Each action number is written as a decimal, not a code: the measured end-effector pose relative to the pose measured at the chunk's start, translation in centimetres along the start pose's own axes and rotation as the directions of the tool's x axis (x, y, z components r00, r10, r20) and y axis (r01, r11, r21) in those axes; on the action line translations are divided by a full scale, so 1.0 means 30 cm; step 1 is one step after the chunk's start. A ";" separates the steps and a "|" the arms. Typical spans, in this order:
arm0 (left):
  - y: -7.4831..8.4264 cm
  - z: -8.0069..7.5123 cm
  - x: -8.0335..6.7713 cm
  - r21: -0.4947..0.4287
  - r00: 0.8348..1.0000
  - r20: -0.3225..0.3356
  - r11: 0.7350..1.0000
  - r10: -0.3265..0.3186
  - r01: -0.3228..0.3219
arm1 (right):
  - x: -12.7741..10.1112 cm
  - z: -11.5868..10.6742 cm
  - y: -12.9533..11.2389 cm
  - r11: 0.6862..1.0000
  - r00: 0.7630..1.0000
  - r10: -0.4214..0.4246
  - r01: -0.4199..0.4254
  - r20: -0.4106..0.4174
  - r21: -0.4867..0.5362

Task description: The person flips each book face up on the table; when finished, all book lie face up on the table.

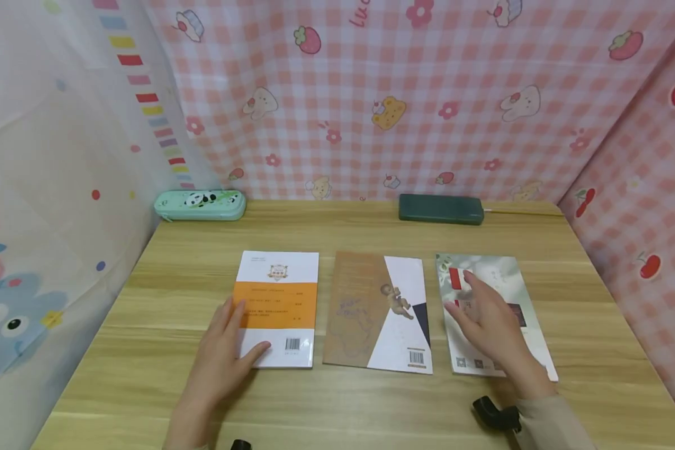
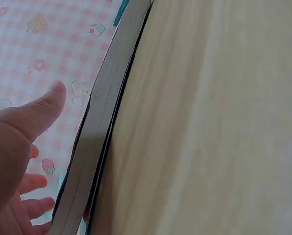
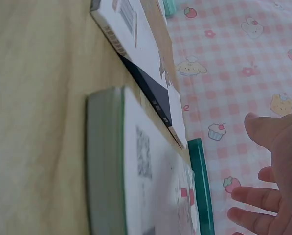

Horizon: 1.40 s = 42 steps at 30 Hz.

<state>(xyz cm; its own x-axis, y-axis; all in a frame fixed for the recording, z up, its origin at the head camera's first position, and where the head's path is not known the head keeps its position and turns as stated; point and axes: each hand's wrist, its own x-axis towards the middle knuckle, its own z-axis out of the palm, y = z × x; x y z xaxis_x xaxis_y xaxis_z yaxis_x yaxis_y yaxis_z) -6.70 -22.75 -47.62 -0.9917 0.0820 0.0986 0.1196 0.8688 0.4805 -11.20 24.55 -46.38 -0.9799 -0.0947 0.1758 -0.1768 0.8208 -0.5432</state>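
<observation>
Three books lie in a row on the wooden table. The left book (image 1: 278, 306) is white with an orange band, and my left hand (image 1: 219, 356) is at its left edge, fingers extended, thumb over the lower cover. Its thick page edge (image 2: 94, 122) runs beside the fingers in the left wrist view. In the middle is a brown and white book (image 1: 365, 300) with a baby figure and a barcode. Over the right book (image 1: 523, 340), pale grey-green with red marks, my right hand (image 1: 492, 322) hovers with thumb and fingers spread, holding nothing.
A mint panda pencil case (image 1: 199, 205) stands at the table's back left. Toward the back right lie a dark green case (image 1: 440, 209) and a thin stick (image 1: 523, 212). Patterned curtains (image 1: 343, 81) border the back and both sides.
</observation>
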 end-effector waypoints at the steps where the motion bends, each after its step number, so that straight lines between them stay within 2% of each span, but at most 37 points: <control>1: -0.003 0.000 -0.003 -0.007 1.000 -0.002 1.000 -0.001 0.001 | 0.005 0.002 -0.003 1.000 1.000 0.006 -0.006 0.005 0.001; 6: -0.017 0.001 -0.017 -0.025 1.000 -0.009 1.000 -0.013 0.013 | 0.027 0.016 -0.018 1.000 0.999 0.024 -0.025 0.038 0.003; 15: -0.033 -0.012 -0.041 -0.071 0.998 0.026 0.996 -0.060 0.062 | 0.069 0.068 -0.038 0.998 0.999 -0.040 0.039 0.023 0.046; 22: -0.054 -0.009 -0.056 -0.070 0.998 0.045 0.996 -0.046 0.049 | 0.092 0.092 -0.066 0.998 0.997 -0.025 0.021 0.075 0.054; 32: -0.081 -0.001 -0.075 -0.114 1.000 0.020 0.993 -0.010 0.012 | 0.119 0.121 -0.083 0.998 0.992 -0.025 0.018 0.122 0.058; 37: -0.088 -0.007 -0.079 -0.163 0.999 0.012 0.986 -0.031 0.033 | 0.141 0.142 -0.091 0.998 0.990 -0.031 0.022 0.139 0.063; 42: -0.098 -0.012 -0.084 -0.209 0.999 -0.010 0.977 -0.051 0.048 | 0.165 0.163 -0.107 0.995 0.991 -0.081 0.075 0.110 0.066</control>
<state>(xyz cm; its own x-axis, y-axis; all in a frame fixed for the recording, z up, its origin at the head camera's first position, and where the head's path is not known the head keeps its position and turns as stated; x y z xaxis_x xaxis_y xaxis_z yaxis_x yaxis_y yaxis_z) -4.54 -25.68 -48.97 -0.9961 0.0323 0.0826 0.0788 0.7505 0.6561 -15.93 18.68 -47.79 -0.9665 -0.2224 0.1284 -0.2551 0.7727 -0.5813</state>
